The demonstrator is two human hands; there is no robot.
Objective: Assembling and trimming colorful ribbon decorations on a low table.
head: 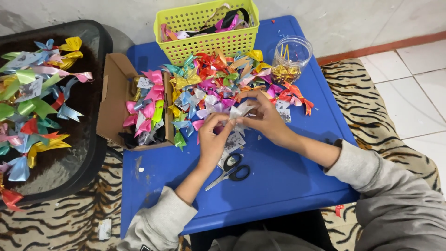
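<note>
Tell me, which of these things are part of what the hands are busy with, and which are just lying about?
In use:
- silver ribbon bow, held by left hand and right hand
- heap of coloured bows right behind the hands

Lying about:
- black-handled scissors
- clear jar
- yellow basket
- cardboard box of bows
- bows on black tray

Open brown cardboard box (113, 100), table's left.

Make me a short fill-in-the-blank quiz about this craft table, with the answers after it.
1. Both hands hold a silver ribbon bow over a ____ table.
2. The black-handled scissors lie ____ on the table.
3. The perforated basket is ____ in colour.
4. The cardboard box sits by the person's ____ hand.

Answers: blue; shut; yellow-green; left
</note>
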